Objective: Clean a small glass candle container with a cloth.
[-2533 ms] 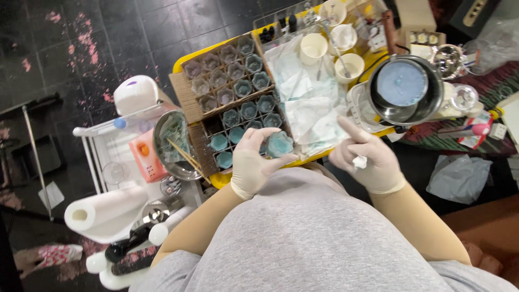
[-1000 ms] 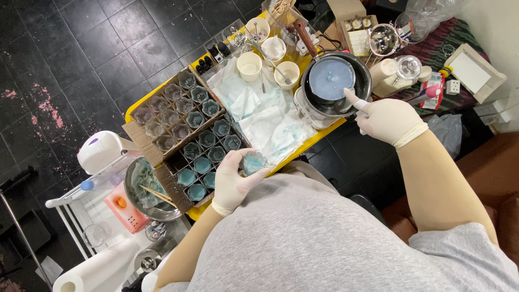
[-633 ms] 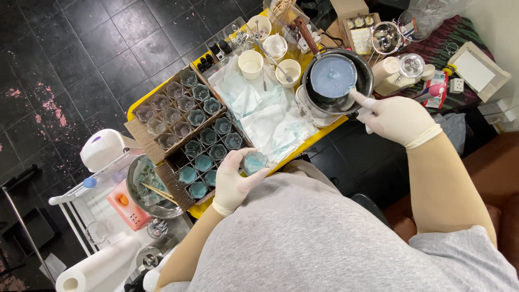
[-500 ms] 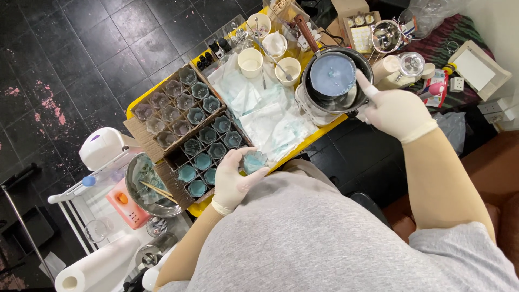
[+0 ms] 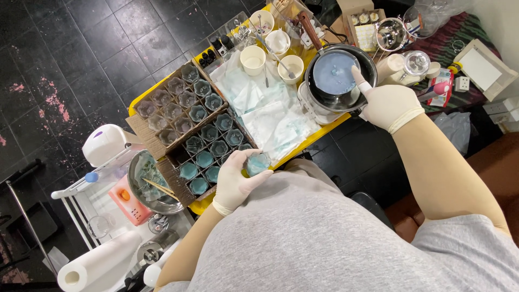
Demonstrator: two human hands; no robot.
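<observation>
Progress looked partial. In the cardboard divider box on the yellow table, the near cells held small glasses with a pale blue-green fill, while the glasses in the far rows looked darker and, as far as I could tell, unfilled — so I judged a good share of them not yet done.

My left hand, gloved, held one small glass at the near table edge, just beside the box; fingers wrapped round it, thumb pressed against its side. The glass showed a light blue fill, surface smooth, level hard to read from above.

My right hand, also gloved, sat at the rim of the dark pot holding a pale blue mass. Index finger was stretched out over the rim, the rest curled — whether they pinched anything, I could not tell.

White cups and crumpled clear plastic sheeting lay between box and pot.
</observation>
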